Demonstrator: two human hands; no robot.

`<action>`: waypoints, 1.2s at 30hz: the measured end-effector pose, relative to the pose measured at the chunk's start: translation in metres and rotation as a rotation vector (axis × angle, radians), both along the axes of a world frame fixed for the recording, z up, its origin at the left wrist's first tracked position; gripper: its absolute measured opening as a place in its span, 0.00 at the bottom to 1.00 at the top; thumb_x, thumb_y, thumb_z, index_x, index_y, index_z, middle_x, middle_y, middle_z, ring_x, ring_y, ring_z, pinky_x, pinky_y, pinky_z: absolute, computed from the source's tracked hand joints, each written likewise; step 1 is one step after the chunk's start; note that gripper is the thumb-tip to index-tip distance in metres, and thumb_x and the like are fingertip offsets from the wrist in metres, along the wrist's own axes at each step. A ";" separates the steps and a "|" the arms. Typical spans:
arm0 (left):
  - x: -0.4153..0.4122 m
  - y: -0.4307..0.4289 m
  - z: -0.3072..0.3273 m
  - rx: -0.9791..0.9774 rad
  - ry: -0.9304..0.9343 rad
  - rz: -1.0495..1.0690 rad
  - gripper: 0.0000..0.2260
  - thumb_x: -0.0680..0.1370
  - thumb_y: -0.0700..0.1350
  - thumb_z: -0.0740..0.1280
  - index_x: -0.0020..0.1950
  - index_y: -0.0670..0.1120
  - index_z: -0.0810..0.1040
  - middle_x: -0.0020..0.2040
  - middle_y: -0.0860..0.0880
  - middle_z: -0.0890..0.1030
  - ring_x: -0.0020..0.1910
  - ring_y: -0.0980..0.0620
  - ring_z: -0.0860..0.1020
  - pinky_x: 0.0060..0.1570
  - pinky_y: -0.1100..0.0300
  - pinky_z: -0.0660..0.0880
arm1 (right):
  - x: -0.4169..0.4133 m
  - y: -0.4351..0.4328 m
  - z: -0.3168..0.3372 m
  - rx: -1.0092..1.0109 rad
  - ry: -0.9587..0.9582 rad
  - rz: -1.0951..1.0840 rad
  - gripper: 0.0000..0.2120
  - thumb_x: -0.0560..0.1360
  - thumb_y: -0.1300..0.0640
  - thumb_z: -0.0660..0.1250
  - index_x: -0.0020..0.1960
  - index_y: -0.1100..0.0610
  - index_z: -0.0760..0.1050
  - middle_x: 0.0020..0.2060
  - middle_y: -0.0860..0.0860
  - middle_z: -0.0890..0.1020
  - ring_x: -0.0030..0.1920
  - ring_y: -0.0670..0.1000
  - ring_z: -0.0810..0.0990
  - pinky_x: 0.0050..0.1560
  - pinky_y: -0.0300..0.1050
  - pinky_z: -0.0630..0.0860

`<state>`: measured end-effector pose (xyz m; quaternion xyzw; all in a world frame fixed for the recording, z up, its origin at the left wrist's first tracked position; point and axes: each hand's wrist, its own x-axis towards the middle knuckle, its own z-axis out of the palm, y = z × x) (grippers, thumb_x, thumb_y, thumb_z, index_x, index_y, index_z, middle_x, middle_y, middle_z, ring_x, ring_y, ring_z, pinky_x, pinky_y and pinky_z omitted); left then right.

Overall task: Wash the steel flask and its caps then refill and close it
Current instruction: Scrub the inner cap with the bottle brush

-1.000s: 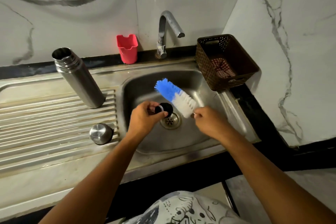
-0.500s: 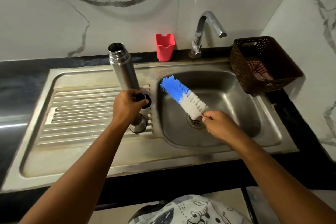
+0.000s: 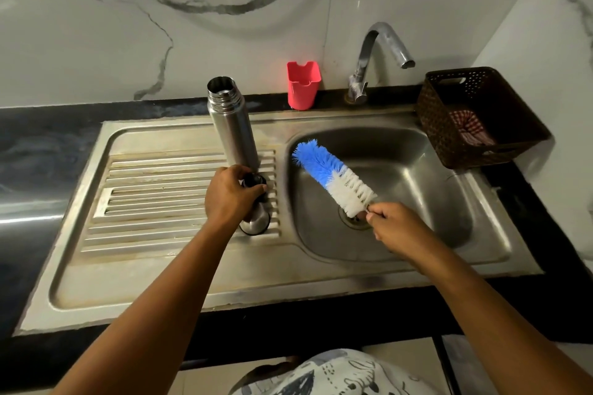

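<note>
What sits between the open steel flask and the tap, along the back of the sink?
A red plastic holder stands between the flask and the tap, touching neither; the head view shows it.

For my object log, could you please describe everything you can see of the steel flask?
The steel flask is a slim cylinder of brushed metal with a ridged, threaded neck and an open, uncapped mouth. It stands upright on the ribbed drainboard, just left of the sink basin. Its base is hidden behind the left hand, which holds a small black cap; whether the hand touches the flask cannot be told.
</note>
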<state>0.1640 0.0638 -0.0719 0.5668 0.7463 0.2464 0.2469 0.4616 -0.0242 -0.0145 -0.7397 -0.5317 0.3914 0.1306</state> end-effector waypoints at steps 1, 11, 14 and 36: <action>-0.001 -0.001 0.000 -0.008 0.007 0.000 0.24 0.71 0.55 0.80 0.65 0.51 0.83 0.62 0.49 0.81 0.57 0.47 0.81 0.50 0.54 0.76 | 0.000 0.000 0.000 -0.003 0.004 -0.002 0.12 0.83 0.55 0.62 0.47 0.56 0.81 0.33 0.51 0.78 0.31 0.49 0.74 0.32 0.43 0.69; 0.053 0.001 0.028 0.233 -0.386 -0.096 0.11 0.76 0.49 0.77 0.57 0.51 0.84 0.53 0.53 0.81 0.47 0.55 0.81 0.48 0.58 0.80 | 0.005 0.027 0.042 0.060 -0.088 0.085 0.09 0.83 0.55 0.62 0.47 0.55 0.79 0.38 0.52 0.82 0.38 0.52 0.80 0.37 0.44 0.73; 0.081 0.028 0.042 -0.063 -0.887 0.052 0.10 0.80 0.42 0.73 0.61 0.47 0.83 0.50 0.49 0.83 0.48 0.51 0.81 0.49 0.54 0.81 | 0.003 0.058 0.078 0.143 -0.190 0.152 0.07 0.82 0.57 0.63 0.50 0.54 0.79 0.41 0.53 0.83 0.43 0.55 0.82 0.42 0.46 0.76; 0.128 0.183 0.064 -0.252 -1.551 0.362 0.30 0.82 0.29 0.57 0.80 0.54 0.65 0.72 0.41 0.74 0.64 0.40 0.78 0.56 0.44 0.80 | -0.080 0.286 0.198 0.348 -1.357 0.668 0.11 0.76 0.59 0.70 0.58 0.56 0.77 0.40 0.53 0.73 0.44 0.56 0.75 0.43 0.50 0.69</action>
